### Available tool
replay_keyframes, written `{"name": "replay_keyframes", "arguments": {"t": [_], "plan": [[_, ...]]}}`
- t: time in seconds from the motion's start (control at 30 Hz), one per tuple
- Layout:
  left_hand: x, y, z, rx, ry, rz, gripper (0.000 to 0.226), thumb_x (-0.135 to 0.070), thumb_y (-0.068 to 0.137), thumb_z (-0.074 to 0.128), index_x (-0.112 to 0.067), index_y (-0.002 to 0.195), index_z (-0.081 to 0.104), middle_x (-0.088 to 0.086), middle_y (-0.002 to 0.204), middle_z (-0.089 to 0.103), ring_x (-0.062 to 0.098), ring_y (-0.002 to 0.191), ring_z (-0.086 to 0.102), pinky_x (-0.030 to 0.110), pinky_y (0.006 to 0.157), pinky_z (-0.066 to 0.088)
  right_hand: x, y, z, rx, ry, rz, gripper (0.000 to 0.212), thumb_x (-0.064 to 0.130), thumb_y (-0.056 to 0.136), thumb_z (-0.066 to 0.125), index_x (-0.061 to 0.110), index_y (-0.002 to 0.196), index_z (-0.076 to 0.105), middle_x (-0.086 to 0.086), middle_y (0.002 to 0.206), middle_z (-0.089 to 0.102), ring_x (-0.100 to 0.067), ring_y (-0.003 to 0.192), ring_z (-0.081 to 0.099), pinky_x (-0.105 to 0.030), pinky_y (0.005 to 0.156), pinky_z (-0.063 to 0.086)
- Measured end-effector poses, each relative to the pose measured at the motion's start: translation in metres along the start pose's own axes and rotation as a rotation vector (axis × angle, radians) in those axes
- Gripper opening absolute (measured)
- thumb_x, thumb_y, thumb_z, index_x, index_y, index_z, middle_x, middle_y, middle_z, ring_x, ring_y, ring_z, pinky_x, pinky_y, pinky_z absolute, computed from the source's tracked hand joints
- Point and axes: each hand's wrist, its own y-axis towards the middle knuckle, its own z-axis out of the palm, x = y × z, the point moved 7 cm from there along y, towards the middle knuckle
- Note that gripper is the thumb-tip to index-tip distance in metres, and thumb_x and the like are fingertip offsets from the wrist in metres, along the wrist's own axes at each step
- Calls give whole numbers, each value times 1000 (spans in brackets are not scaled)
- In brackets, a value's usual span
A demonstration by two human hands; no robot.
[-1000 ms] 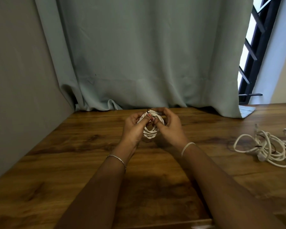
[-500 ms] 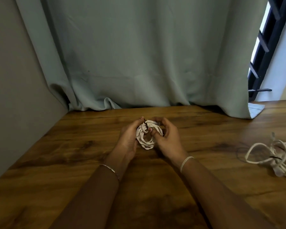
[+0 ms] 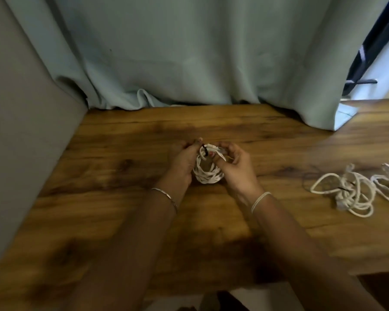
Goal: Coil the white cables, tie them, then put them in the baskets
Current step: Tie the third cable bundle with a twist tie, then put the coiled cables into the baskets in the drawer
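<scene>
A wooden tabletop [image 3: 112, 198] runs up to a pale curtain [image 3: 189, 52]. At its middle a white coil [image 3: 208, 175] sits between both hands: the left hand [image 3: 182, 161] pinches a black tie [image 3: 205, 151] at the coil's top, and the right hand [image 3: 236, 168] curls round its right side. Loose cables [image 3: 352, 193] lie well apart, to the right.

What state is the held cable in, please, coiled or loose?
Coiled: the white cable forms tight stacked loops with a black tie on top.
</scene>
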Motion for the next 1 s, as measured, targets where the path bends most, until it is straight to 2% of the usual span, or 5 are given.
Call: {"name": "replay_keyframes", "arguments": {"t": [0.13,0.33,0.6,0.83,1.0], "plan": [[-2,-28,12,24,21,-45,23,-15,87,70,-15,67,60,0,62,67,24,69,65,39,75,55,21,-18,-19,-29,-88,64,20,11,85,71,16,104,67,-10,101,70,-22,91,69,-39,80,58],[2,-59,58,344,338,38,15,-19,93,62,-17,78,65,2,77,69,15,71,65,28,69,51,14,-48,-71,-222,21,215,19,8,84,72,9,102,68,-3,85,71,-12,76,69,-22,66,54],[54,-83,96,566,447,-149,21,-31,88,68,-16,102,69,6,102,73,24,100,68,43,95,53,-8,-63,-136,-561,67,302,34,6,83,73,2,111,54,-6,94,64,-13,82,63,-13,63,50],[55,-94,107,522,516,-46,12,-20,88,68,-16,99,67,-11,86,66,7,82,64,2,62,45,-24,-84,-158,-630,65,308,31,20,83,73,2,106,62,-10,101,70,-16,93,66,-28,82,52],[49,-96,113,514,643,47,36,-33,94,58,-7,118,66,7,116,69,19,109,63,22,84,46,-24,-96,-167,-645,13,337,30,18,93,61,4,119,60,-8,115,67,-18,107,63,-32,95,51]]}}
